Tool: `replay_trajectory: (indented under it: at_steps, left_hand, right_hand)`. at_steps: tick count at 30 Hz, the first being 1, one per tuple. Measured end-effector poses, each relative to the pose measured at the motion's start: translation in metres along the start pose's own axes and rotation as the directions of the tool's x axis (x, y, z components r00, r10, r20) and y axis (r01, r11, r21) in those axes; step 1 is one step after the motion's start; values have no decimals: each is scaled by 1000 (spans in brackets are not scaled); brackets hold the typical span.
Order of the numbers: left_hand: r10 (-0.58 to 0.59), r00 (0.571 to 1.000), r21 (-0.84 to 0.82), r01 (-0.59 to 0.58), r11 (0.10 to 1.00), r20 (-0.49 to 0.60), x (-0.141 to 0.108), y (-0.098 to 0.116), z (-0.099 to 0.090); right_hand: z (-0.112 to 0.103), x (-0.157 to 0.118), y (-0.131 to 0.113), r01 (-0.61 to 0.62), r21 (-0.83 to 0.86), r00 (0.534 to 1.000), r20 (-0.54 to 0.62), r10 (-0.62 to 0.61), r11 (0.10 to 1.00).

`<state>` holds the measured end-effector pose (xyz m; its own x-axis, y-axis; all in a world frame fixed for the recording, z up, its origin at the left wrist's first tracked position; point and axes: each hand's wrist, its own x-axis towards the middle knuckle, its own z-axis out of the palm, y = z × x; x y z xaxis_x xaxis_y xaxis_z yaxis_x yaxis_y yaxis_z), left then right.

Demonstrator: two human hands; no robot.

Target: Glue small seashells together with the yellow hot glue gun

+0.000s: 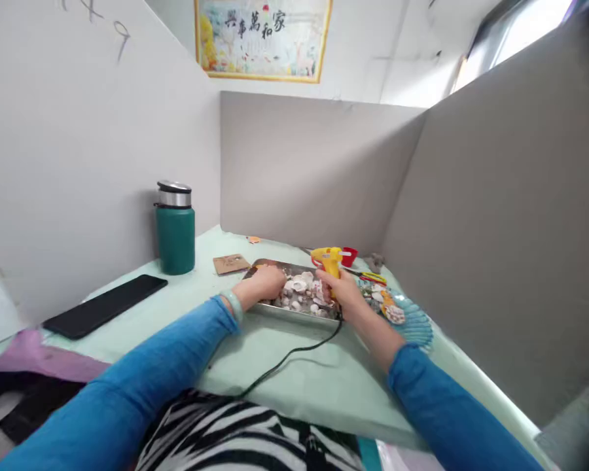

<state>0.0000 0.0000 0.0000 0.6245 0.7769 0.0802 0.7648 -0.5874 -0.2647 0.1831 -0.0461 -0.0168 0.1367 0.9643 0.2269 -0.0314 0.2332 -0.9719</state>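
At the tray's left [289, 314], the left hand [269, 281] is hiding its fingers' grasp; at its right, the right hand [342, 291] is gripping the glue gun [328, 257], likely for control.

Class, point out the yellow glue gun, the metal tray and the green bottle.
Yellow glue gun [330, 258], head view: its body.
Metal tray [290, 314], head view: front wall.
Green bottle [175, 238], head view: middle of its side.

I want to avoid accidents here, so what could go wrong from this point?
The black cord trails from the yellow glue gun to the table's near edge, so a blue sleeve might snag it. If the gun is hot, the left hand, close by over the metal tray, could get burned. Glue might also drip onto the shells.
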Motion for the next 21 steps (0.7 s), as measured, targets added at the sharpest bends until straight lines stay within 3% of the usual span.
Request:
replay_trajectory:
  at_steps: [6, 11, 13, 16, 18, 21]
  left_hand:
    - [95, 995, -52, -95, 994, -10, 0, 0, -2]
    - [66, 998, -103, -67, 992, -13, 0, 1, -1]
    - [56, 996, -134, -65, 989, -69, 2, -1, 3]
    - [7, 971, -283, -77, 956, -240, 6, -7, 8]
    - [-73, 956, -496, -82, 864, -285, 8, -12, 9]
    - [-150, 961, -833, -118, 540, -233, 9, -15, 7]
  right_hand:
    - [3, -4, -1, 15, -16, 1000, -5, -15, 1000]
    - [6, -8, -6, 20, -24, 1000, -5, -20, 1000]
    - [6, -9, -7, 17, -29, 1000, 2, -17, 999]
    - [7, -10, -8, 11, -35, 1000, -3, -11, 999]
    - [6, -10, -8, 7, -26, 1000, -1, -7, 1000]
    - [6, -9, -8, 4, -6, 1000, 22, -4, 1000]
